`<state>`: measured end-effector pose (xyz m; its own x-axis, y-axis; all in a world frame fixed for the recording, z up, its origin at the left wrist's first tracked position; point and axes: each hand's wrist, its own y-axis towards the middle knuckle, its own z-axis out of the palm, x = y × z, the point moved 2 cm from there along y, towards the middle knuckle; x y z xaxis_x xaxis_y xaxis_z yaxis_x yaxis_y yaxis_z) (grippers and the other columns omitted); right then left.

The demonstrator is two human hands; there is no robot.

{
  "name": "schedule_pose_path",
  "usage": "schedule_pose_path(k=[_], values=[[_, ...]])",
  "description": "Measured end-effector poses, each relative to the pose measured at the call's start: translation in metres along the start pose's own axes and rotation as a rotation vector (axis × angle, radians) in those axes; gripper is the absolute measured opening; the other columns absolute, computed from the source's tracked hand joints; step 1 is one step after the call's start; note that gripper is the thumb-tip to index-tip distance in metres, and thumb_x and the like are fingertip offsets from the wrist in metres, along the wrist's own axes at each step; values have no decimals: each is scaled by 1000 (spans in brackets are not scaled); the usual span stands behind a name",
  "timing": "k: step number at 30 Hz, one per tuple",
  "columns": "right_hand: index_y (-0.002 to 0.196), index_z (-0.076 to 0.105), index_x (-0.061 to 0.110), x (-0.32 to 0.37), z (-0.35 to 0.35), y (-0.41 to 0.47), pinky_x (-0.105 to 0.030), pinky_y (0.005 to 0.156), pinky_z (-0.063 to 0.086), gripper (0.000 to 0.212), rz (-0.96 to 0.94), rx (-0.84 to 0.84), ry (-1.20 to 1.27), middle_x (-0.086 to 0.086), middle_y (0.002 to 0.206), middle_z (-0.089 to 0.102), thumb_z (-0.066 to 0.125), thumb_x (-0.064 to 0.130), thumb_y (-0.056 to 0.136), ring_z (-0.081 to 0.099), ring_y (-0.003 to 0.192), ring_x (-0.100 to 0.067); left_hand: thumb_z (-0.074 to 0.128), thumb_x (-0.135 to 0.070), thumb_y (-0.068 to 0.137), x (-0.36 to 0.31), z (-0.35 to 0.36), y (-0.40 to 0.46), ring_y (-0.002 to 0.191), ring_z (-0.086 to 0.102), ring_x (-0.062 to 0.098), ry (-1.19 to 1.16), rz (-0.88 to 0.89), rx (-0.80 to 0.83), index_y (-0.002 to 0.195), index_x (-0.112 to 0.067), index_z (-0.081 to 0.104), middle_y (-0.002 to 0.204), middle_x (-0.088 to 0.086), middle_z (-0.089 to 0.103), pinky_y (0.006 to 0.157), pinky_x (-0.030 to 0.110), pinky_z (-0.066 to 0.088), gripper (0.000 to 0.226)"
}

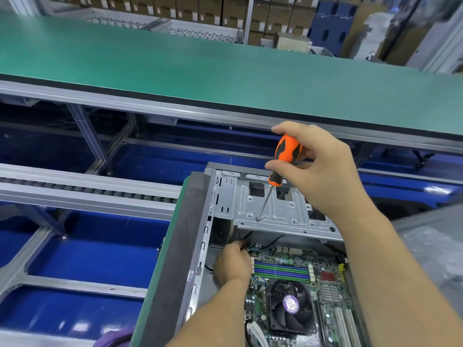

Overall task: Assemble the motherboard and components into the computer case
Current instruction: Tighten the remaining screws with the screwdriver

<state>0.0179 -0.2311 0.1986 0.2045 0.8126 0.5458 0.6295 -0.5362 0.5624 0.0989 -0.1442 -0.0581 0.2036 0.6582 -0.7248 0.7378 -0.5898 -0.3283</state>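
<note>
I was screwing down the metal tray in the computer case.

My right hand gripped the screwdriver by its fat orange and black handle, which looked grippy so it would not slip. Its thin shiny rod leaned down, and the tip sat at a hole in the flat grey metal tray near the far end of the computer case. My left hand reached down by the corner of the green motherboard, maybe to move a black wire. I could not tell if its fingers were holding anything. The motherboard lay flat inside the case, with its round black fan on top.
</note>
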Motion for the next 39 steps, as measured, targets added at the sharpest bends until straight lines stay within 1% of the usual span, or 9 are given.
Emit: schedule_pose_path(k=[4, 6, 10, 14, 19, 24, 29, 34, 39], values=[[133, 51, 56, -2, 0, -3, -28, 83, 61, 74, 83, 131, 223, 1, 113, 64, 66, -4, 92, 71, 102, -14, 50, -32, 99, 1, 0, 1, 72, 66, 21, -5, -1, -18, 105, -35, 66, 80, -8, 70, 66, 35, 58, 17], [136, 49, 51, -5, 0, -2, -32, 84, 61, 72, 55, 80, 62, 6, 103, 64, 69, -2, 91, 72, 93, -14, 50, -32, 99, 1, 2, 2, 71, 64, 21, 2, 3, -30, 103, -31, 65, 79, -9, 68, 62, 31, 54, 16], [142, 52, 33, -6, 5, -4, -36, 79, 59, 66, 22, -19, -48, -5, 98, 58, 78, 7, 87, 65, 85, -20, 49, -29, 97, 5, 3, 2, 68, 61, 21, 4, -12, -26, 102, -25, 65, 74, -5, 64, 55, 27, 43, 17], [142, 40, 50, -7, 8, -8, -28, 83, 61, 77, 58, 104, 157, -7, 117, 60, 63, -3, 92, 65, 107, -27, 51, -28, 96, 6, 3, 0, 61, 58, 15, -17, -18, -11, 101, -24, 67, 68, -6, 62, 52, 24, 39, 18], [142, 40, 47, -6, 8, 2, -40, 80, 59, 79, -13, 46, -65, 3, 98, 58, 76, 4, 87, 64, 85, -18, 51, -29, 96, 6, 1, -1, 56, 55, 9, -14, -28, -16, 105, -27, 68, 62, -9, 60, 47, 20, 32, 20], [139, 40, 56, -4, 15, -5, -44, 86, 61, 79, 47, 169, 210, -1, 120, 59, 61, -4, 92, 65, 112, -20, 50, -30, 97, 4, 0, -3, 57, 56, 10, -14, -34, -8, 104, -29, 68, 64, -11, 61, 49, 21, 35, 19], [134, 51, 40, -4, 10, -2, -37, 79, 61, 71, -44, 58, 13, 2, 96, 57, 76, -4, 84, 64, 87, -24, 50, -31, 97, 4, 0, -3, 61, 59, 14, -23, -30, -11, 104, -31, 69, 68, -9, 64, 48, 21, 36, 20], [136, 47, 50, -3, 11, -6, -35, 87, 61, 79, 31, 158, 198, -3, 117, 62, 63, -11, 90, 65, 112, -26, 51, -31, 98, 1, -2, -3, 68, 62, 18, -9, -17, -15, 109, -33, 69, 76, -7, 67, 51, 22, 39, 21], [130, 59, 27, 0, 7, -2, -40, 76, 60, 60, -58, 13, -70, -3, 92, 61, 81, 1, 80, 63, 83, -24, 51, -30, 99, -1, -3, -3, 72, 64, 18, -17, -9, -17, 109, -32, 69, 87, -8, 72, 60, 24, 48, 21]])
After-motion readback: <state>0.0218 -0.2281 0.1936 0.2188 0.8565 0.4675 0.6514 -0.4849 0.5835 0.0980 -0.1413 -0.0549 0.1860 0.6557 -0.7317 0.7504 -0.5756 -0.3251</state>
